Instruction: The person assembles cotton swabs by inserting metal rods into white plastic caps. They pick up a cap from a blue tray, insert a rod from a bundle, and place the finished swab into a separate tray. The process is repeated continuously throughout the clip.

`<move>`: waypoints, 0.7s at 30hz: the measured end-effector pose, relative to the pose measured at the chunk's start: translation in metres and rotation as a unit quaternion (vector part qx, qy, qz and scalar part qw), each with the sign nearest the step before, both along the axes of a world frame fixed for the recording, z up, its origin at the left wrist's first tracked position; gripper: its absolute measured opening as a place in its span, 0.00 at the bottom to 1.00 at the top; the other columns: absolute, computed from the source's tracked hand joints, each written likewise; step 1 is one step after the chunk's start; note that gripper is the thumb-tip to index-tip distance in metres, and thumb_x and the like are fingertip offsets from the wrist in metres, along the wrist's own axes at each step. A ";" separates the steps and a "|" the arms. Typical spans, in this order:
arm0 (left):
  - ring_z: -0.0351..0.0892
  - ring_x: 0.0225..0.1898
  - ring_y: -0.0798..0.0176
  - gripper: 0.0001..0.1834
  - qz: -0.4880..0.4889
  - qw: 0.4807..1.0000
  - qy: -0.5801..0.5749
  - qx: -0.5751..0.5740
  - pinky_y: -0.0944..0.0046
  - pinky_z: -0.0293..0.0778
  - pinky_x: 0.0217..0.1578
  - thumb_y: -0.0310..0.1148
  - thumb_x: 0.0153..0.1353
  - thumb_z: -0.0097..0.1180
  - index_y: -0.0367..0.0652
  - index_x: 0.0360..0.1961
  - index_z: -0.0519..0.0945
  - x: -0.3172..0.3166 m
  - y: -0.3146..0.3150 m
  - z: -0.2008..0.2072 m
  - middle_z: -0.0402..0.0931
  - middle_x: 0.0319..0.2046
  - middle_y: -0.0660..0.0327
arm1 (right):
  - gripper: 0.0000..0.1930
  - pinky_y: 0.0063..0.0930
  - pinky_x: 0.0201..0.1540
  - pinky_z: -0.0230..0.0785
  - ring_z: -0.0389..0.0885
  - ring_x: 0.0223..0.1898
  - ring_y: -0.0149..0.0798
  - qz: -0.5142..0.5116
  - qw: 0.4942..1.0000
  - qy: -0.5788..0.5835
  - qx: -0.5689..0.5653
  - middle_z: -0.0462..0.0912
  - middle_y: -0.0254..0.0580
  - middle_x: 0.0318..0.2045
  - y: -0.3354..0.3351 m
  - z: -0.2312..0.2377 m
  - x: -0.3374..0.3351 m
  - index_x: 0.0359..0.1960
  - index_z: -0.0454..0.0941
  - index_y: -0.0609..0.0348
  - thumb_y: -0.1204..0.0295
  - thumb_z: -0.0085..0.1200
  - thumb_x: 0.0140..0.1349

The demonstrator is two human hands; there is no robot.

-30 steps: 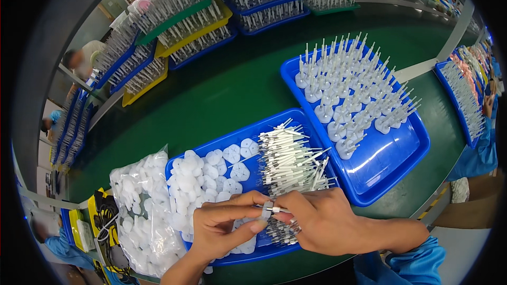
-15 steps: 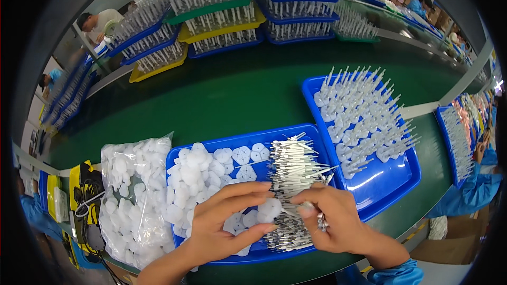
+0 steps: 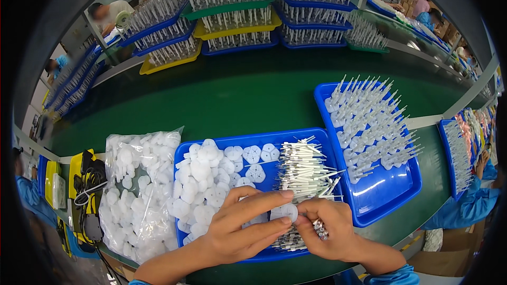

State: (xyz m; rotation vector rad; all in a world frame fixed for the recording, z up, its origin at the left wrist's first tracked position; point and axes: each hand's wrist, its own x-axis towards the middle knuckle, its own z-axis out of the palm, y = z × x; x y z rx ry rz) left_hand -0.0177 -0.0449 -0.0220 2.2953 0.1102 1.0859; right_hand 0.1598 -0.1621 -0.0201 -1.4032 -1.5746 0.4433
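Between its thumb and fingers, my left hand (image 3: 240, 227) pinches a translucent white plastic disc (image 3: 284, 211). My right hand (image 3: 335, 229) has its thumb and index fingertips at the disc's right edge. Curled in its palm is a small bunch of thin rods (image 3: 319, 229), whose shiny metal ends show. Both hands are above a blue tray (image 3: 264, 132). Loose white petal-shaped discs (image 3: 203, 179) fill the tray's left part, and a heap of thin white rods (image 3: 302, 166) with metal ends lies on the right. Whether a rod sits in the held disc is hidden by fingers.
A second blue tray (image 3: 377, 200) on the right holds discs with upright rods (image 3: 369, 126). At left lies a clear bag (image 3: 138, 195) of discs, beside a black cable (image 3: 91, 190). Stacked trays (image 3: 237, 24) of upright rods line the green table's (image 3: 227, 89) far side. Other people work beyond.
My right hand's fingertips have come left and now meet the disc's edge. The disc has shifted slightly right with my left hand. The whole view has also shifted a little.
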 end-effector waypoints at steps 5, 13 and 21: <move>0.83 0.45 0.55 0.19 0.011 0.999 -0.037 0.030 0.59 0.78 0.42 0.23 0.50 0.71 0.40 0.46 0.84 0.003 -0.004 -0.002 0.78 0.54 0.47 | 0.14 0.29 0.25 0.75 0.83 0.24 0.40 0.008 1.000 0.011 0.010 0.84 0.45 0.30 0.000 0.005 -0.001 0.40 0.76 0.63 0.83 0.65 0.52; 0.82 0.45 0.49 0.25 -0.042 0.999 -0.013 0.001 0.56 0.80 0.40 0.22 0.51 0.71 0.29 0.52 0.79 0.004 0.000 -0.003 0.75 0.55 0.43 | 0.14 0.30 0.25 0.74 0.83 0.24 0.41 0.010 1.000 0.026 0.013 0.83 0.46 0.30 -0.002 0.003 -0.001 0.41 0.76 0.63 0.82 0.65 0.54; 0.83 0.48 0.53 0.24 0.025 0.974 -0.043 -0.220 0.62 0.82 0.43 0.18 0.55 0.66 0.31 0.55 0.78 -0.003 0.001 -0.004 0.78 0.53 0.43 | 0.12 0.33 0.31 0.74 0.84 0.29 0.44 -0.026 0.987 0.149 -0.061 0.82 0.51 0.32 -0.008 0.018 -0.002 0.45 0.72 0.66 0.77 0.60 0.63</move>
